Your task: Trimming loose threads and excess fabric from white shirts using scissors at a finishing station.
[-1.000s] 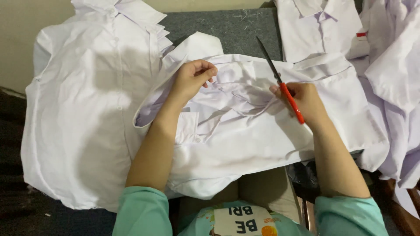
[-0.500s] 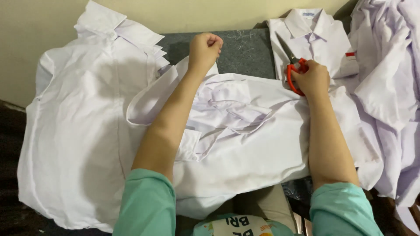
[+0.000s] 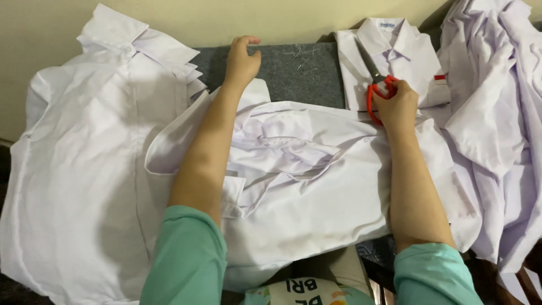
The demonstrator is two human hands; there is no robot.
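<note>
Right hand [image 3: 398, 107] holds red scissors [image 3: 377, 85], far right | left hand [image 3: 243, 61] a closed fist, holding what I cannot tell | white shirt [image 3: 316, 186] rumpled between your arms | risk: blades could snag cloth.

The scissors' [image 3: 375, 85] handles are partly covered by the right hand [image 3: 398, 107]; the rumpled shirts [image 3: 497, 113] are cut off at the right edge.
</note>
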